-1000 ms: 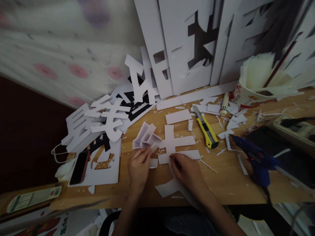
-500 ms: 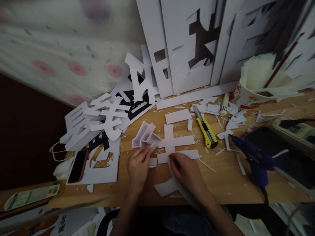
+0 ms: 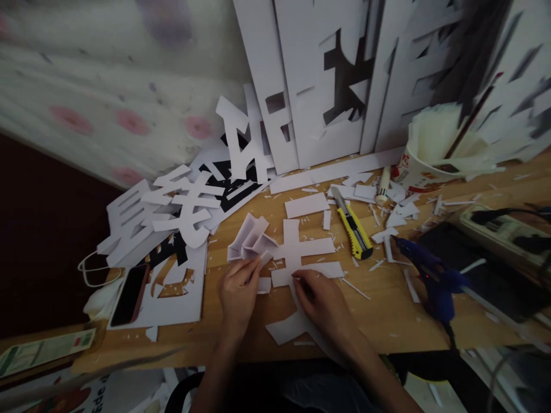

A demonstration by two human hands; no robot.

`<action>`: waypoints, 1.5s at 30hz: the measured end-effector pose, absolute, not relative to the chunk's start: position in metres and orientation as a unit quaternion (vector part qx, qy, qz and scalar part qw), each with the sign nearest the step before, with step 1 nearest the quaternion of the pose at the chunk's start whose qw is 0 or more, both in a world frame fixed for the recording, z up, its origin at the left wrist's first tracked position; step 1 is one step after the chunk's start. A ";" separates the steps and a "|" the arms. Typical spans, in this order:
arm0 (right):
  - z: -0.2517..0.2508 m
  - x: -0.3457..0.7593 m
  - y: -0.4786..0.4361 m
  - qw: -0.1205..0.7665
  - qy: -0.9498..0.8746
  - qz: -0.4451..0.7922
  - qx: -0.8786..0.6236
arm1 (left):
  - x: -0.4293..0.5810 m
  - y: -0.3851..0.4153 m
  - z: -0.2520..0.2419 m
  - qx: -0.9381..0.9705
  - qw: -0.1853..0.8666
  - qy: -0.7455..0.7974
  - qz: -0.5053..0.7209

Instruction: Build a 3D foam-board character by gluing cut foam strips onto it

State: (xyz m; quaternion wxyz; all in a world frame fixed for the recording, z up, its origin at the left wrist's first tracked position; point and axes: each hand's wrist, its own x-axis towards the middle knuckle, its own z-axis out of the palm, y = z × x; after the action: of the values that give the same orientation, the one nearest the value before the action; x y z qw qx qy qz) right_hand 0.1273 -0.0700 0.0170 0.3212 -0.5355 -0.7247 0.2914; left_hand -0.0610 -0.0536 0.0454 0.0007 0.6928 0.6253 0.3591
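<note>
My left hand (image 3: 237,291) is closed in a pinch at the near end of a small folded white board piece (image 3: 252,236), which has upright walls. Flat on the wooden table lies a white cut-out character (image 3: 291,246) with several crossbars. My right hand (image 3: 323,299) is curled over its stem, thumb and forefinger close together and pressed on the board. The palm hides part of the lower stem. A small white rectangle (image 3: 264,285) lies beside my left fingertips. Beyond the character is a loose white strip (image 3: 306,205).
A yellow utility knife (image 3: 353,229) and a blue glue gun (image 3: 430,278) lie to the right. Behind them stands a paper tub (image 3: 424,169) of translucent sticks. Cut-out characters (image 3: 189,209) and a phone (image 3: 130,294) are at left. White boards (image 3: 321,132) lean behind; scraps litter the table.
The view has shifted slightly, so the table's right side appears farther left. Both hands keep nearly the same pose at the same pieces.
</note>
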 end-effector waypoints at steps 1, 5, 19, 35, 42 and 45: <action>0.022 0.133 -0.074 0.330 -0.721 0.288 -0.537 | -0.062 -0.054 0.046 0.697 -0.001 0.623 0.356; 0.041 0.172 -0.089 0.324 -0.666 0.246 -0.625 | -0.064 -0.053 0.047 0.711 -0.009 0.616 0.339; 0.041 0.213 -0.101 0.148 -0.703 0.111 -0.687 | -0.077 -0.055 0.056 0.743 -0.082 0.587 0.311; 0.052 0.227 -0.105 0.080 -0.590 0.241 -0.767 | -0.088 -0.055 0.046 0.725 -0.029 0.587 0.358; 0.048 0.219 -0.097 0.133 -0.548 0.252 -0.786 | -0.088 -0.056 0.046 0.719 -0.026 0.593 0.362; 0.050 0.218 -0.102 0.144 -0.593 0.172 -0.773 | -0.088 -0.056 0.046 0.718 -0.025 0.594 0.361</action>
State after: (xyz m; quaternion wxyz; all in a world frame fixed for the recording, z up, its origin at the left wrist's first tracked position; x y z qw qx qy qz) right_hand 0.2182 -0.1019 0.0497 0.1443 -0.7731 -0.5932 0.1717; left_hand -0.0876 -0.0559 0.0459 -0.0253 0.7181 0.5941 0.3615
